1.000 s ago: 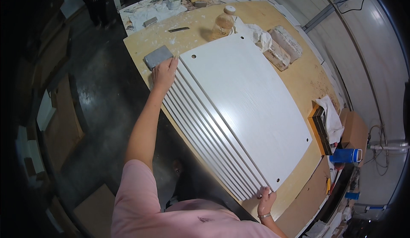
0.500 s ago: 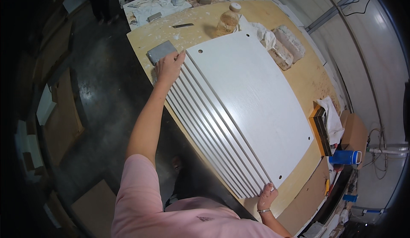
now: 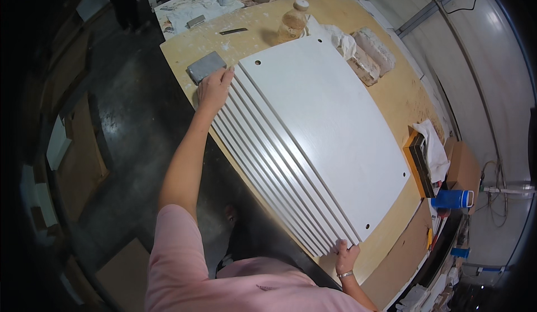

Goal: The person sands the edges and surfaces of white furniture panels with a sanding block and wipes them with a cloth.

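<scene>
Your hands are well apart, each clamped on an opposite end of the stepped white panels (image 3: 330,127). Left hand (image 3: 213,88) grips the far end, just beside a grey block (image 3: 206,67); right hand (image 3: 347,256) has the near end, thumb on the edge, other fingers partly hidden. Panels lie on the tan worktable (image 3: 196,42), long edges running along its left side; top one shows a dark hole near each corner. Writing: small dark printed mark on your pink shirt (image 3: 179,239); wrapped block (image 3: 363,68) past the panels has faint markings, too small to tell. Capped clear bottle (image 3: 292,24) stands by the far edge. Blue bottle (image 3: 450,199) on the right, lettering can't be made out.
</scene>
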### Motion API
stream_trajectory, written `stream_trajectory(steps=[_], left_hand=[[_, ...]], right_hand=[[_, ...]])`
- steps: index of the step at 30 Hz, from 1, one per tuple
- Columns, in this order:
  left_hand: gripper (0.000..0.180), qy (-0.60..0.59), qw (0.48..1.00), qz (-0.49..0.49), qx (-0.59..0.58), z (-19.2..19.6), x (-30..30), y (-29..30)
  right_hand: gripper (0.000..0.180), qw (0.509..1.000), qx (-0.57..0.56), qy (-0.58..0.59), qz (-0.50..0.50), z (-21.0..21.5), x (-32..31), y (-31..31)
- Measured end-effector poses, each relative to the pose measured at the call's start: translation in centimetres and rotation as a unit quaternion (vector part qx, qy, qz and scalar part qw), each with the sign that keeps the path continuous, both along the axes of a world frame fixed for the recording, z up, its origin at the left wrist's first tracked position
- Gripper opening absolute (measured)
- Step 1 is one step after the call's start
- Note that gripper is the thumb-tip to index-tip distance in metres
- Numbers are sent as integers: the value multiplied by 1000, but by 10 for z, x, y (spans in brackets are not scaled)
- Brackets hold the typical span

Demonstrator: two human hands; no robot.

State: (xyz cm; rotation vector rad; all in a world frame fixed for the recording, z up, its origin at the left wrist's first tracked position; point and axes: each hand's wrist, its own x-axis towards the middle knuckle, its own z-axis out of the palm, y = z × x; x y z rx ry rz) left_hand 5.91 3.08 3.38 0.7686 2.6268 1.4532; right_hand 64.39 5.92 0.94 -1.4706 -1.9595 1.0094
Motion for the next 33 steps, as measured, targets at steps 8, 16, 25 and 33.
stream_trajectory(steps=[8,16,25,33], left_hand=[[43,29,999,16,-28,-10,0,-1],[48,39,994,37,-90,-9,-3,6],[50,11,996,36,-86,-8,-2,2],[46,63,996,-17,-63,-30,-14,-12]], right_hand=[[40,989,-107,27,-96,-6,-7,-13],[45,987,-143,13,-69,15,-19,-12],[64,993,-101,-24,-51,6,-11,-12],[65,982,-131,-135,8,-9,1,-27]])
